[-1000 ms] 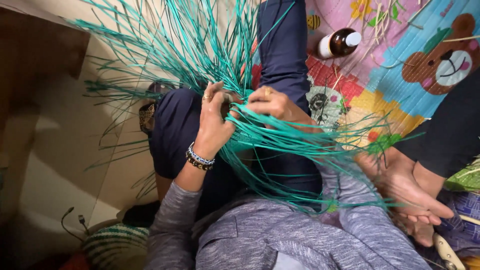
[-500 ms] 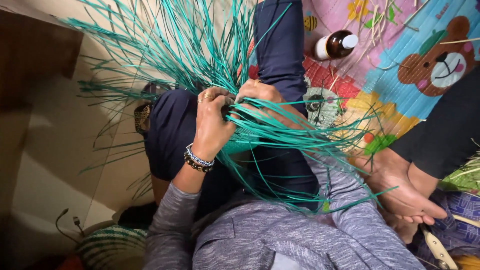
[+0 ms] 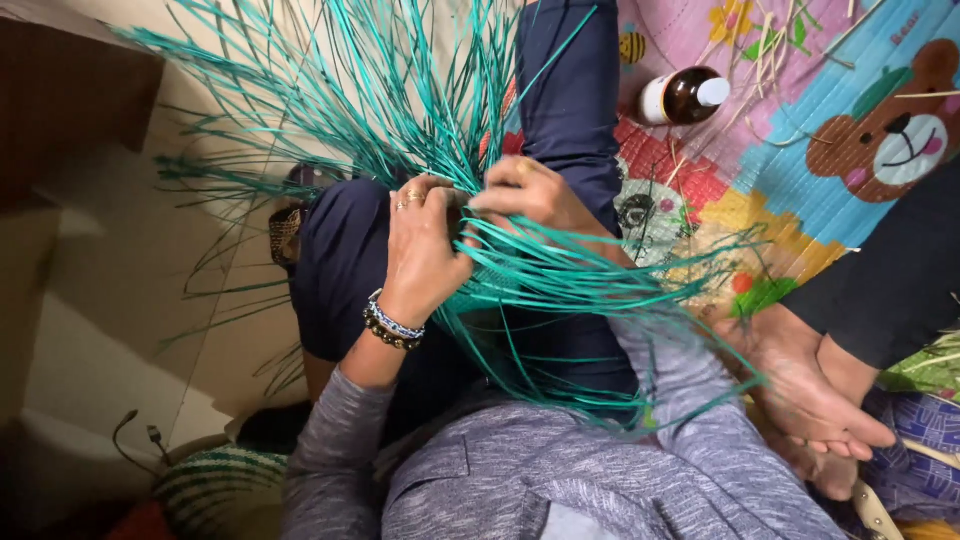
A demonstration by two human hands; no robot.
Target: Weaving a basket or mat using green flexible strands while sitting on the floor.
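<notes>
Left hand (image 3: 425, 250) and right hand (image 3: 535, 195) both pinch teal strands (image 3: 560, 275) over the knee; brown bottle (image 3: 685, 95) lies on the play mat (image 3: 800, 170).

Left hand (image 3: 425, 245) and right hand (image 3: 535, 195) meet over the lap, fingers (image 3: 415, 195) curled closed, left wrist bent, both forearms angled inward.

A brown bottle (image 3: 685, 96) lies on a colourful bear-patterned mat (image 3: 860, 120).
</notes>
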